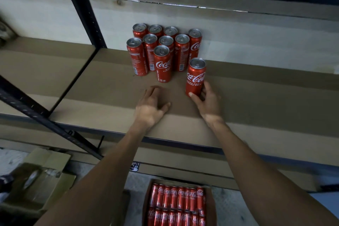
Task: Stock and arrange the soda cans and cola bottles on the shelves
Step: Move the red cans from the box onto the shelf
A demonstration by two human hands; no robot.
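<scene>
Several slim red cola cans [161, 49] stand upright in a cluster at the back of a cardboard-lined shelf [256, 97]. One more red cola can [196, 76] stands upright to the right of the cluster, nearer the front. My right hand [207, 100] grips its lower part, thumb on the left and fingers round the right side. My left hand [152, 105] lies flat on the shelf just in front of the cluster, fingers relaxed, holding nothing.
Below the shelf an open carton [178, 205] holds several red cans in rows. An open cardboard box [36, 180] sits on the floor at lower left. A dark metal upright [86, 16] and a diagonal brace [45, 119] frame the shelf's left side.
</scene>
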